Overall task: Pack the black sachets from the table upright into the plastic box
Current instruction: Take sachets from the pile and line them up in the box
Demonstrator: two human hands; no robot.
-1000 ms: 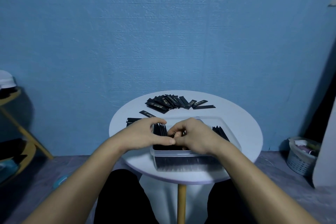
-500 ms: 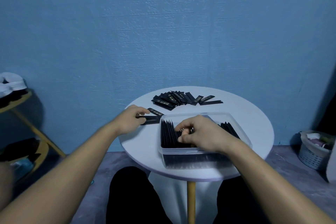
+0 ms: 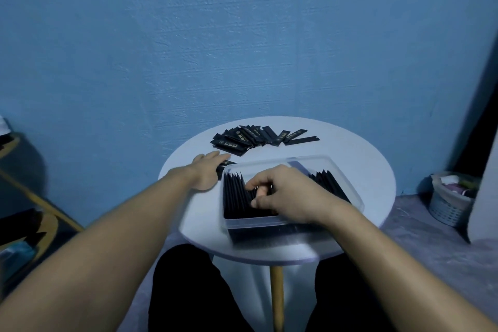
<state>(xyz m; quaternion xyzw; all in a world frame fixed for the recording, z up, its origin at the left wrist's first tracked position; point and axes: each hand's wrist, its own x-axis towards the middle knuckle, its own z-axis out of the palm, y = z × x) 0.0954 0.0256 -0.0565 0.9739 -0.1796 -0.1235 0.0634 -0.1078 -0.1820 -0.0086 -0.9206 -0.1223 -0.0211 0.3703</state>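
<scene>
A clear plastic box [image 3: 347, 191] stands on the near half of the round white table [image 3: 363, 159]. Black sachets [image 3: 235, 194] stand upright in rows at its left and right ends. My right hand [image 3: 285, 191] is inside the box's middle, its fingers curled against the left row of sachets. A loose pile of black sachets [image 3: 250, 137] lies flat at the table's far edge. My left hand [image 3: 206, 170] lies flat on the table left of the box, fingers stretched over a few loose sachets [image 3: 227, 164] there.
A blue wall rises close behind the table. A small basket [image 3: 452, 197] with cloth sits on the floor at the right. A wooden shelf frame [image 3: 32, 202] stands at the left. My dark-clad legs are under the table's near edge.
My left hand left the box, went to the loose sachets left of it, and now lies flatter with fingers stretched. My right hand stayed in the box. The camera view shifted slightly.
</scene>
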